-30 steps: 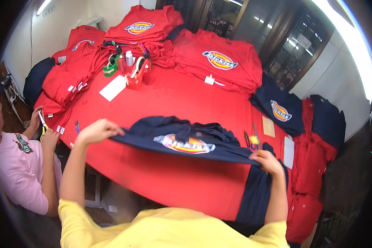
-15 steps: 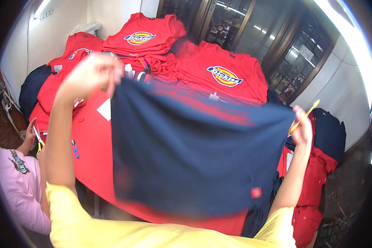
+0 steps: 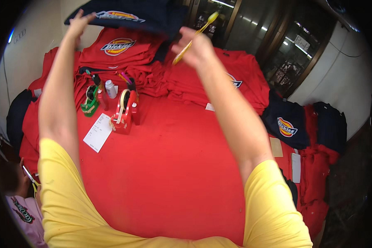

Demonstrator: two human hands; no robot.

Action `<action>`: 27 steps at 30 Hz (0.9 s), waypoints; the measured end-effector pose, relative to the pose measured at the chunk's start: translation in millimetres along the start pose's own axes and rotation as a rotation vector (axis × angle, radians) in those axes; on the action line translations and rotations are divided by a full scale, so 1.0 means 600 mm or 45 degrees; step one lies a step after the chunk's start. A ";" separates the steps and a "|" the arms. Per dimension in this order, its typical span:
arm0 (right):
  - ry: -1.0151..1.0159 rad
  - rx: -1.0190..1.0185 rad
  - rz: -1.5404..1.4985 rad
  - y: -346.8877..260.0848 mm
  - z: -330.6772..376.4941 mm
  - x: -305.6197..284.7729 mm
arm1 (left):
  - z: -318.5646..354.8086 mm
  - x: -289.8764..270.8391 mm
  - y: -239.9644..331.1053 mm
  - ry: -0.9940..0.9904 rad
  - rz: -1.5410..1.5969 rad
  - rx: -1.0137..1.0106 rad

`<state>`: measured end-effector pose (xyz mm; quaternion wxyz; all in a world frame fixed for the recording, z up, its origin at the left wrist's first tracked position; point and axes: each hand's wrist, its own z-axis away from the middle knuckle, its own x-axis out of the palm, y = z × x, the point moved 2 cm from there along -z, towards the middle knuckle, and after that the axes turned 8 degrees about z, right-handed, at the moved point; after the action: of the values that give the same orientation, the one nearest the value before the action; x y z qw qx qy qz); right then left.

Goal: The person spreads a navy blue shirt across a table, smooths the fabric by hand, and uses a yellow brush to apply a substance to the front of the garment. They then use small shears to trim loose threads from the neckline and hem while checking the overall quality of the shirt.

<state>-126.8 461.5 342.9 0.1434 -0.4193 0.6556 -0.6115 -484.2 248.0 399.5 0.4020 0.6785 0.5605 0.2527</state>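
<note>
A navy sleeveless shirt (image 3: 161, 18) with a printed chest logo is spread over the top of the tall red shirt stack (image 3: 97, 51) at the back. At its near left edge is my left hand (image 3: 79, 25), fingers apart and holding nothing; whether it touches the cloth I cannot tell. My right hand (image 3: 197, 48) is raised near the shirt's right side, above another red shirt pile (image 3: 246, 78). Slim yellow thread snips (image 3: 185, 51) are held across its palm, though the fingers are partly spread and blurred.
On the red-covered table (image 3: 165, 173) stand a red tape dispenser (image 3: 123, 120), a green one (image 3: 89, 103), a white bottle (image 3: 110, 89) and a paper slip (image 3: 97, 133). Folded navy shirts (image 3: 287, 124) lie at right. At lower left, a person holds scissors (image 3: 30, 177).
The navy shirt, stretched between both hands before me, has gone up and away onto the back stack. My left hand has let go. My right hand has moved far and left, still with the snips.
</note>
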 end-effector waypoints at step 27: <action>-0.112 -0.207 1.610 0.308 0.779 -0.192 | 1.152 0.104 -0.019 -0.739 0.275 -0.571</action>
<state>201.5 207.9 36.7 0.4710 0.0143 0.8141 -0.3394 73.1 127.1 3.7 0.6534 0.6723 0.2795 0.2074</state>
